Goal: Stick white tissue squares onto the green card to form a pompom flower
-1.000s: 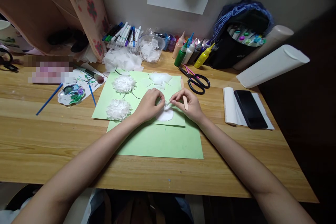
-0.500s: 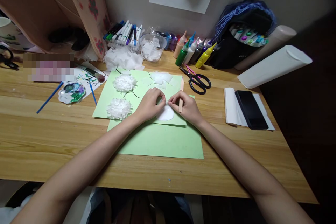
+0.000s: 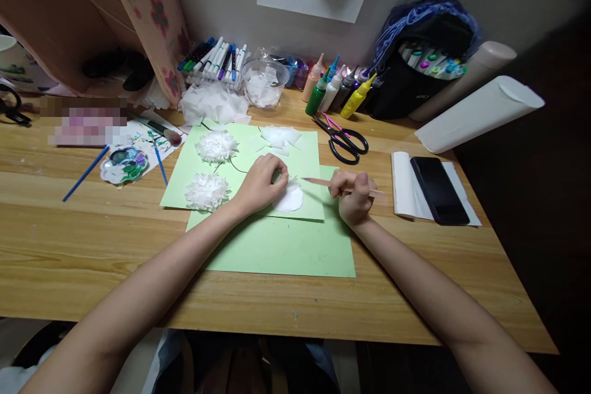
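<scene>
Slim pencil-like stick [image 3: 318, 182]: pale pink, dark tip
Ruffled round paper flowers [image 3: 207, 191]: white
Rectangular paper sheets [image 3: 272, 252]: light green
Wooden desk [image 3: 69, 258]: yellow-brown, streaked grain

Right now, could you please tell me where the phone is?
In the head view, the phone lies on white paper, right of the right hand.
</scene>
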`<state>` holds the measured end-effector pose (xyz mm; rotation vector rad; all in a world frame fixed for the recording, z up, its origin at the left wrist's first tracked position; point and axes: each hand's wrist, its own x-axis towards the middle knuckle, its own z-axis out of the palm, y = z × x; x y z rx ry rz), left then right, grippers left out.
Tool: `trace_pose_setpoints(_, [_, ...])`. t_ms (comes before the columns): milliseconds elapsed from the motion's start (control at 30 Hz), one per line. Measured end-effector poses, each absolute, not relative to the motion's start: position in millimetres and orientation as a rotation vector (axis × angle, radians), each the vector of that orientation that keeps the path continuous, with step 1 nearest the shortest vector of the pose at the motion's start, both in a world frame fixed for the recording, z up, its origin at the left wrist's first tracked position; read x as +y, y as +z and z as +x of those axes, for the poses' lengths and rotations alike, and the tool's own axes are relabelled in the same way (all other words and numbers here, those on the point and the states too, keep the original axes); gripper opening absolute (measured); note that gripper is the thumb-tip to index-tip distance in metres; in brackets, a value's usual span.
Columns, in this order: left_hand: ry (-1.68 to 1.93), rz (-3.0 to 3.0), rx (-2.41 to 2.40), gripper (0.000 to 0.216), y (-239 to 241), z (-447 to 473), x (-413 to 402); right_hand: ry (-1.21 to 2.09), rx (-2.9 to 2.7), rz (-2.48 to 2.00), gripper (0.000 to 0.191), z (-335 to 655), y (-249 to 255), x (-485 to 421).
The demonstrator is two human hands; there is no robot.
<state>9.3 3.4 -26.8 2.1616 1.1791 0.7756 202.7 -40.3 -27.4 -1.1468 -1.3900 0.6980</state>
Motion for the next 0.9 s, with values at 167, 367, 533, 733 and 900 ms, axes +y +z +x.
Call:
trace_pose_setpoints(167, [0.777,2.168,1.187,0.005,-26.1,9.6,2.6,0.749,-1.519,-1.169,0.063,200.3,-31.8,-38.8])
trace_pose_setpoints(367, [0.774,2.161,1.188,0.006,-25.2,9.6,2.5,0.815,-1.557,-1.146,0.057,196.8,-32.0,-34.1])
trace_pose_setpoints(533, [0.782,2.168,1.187,0.005,-26.4,9.2,3.1,0.841,-1.601,-1.135,0.058,196.5,-31.2,-33.7])
trace_pose_setpoints(733, [0.781,2.17,1.184,0.005,-26.4,10.1,2.9,0.802,-1.656,-1.128,0.057,196.7,-32.3,-34.0])
trace_pose_setpoints(900, [0.78,2.168,1.19,0.007,-25.9,10.8,2.8,0.84,-1.746,-1.157,0.061,190.8,-15.3,-22.5])
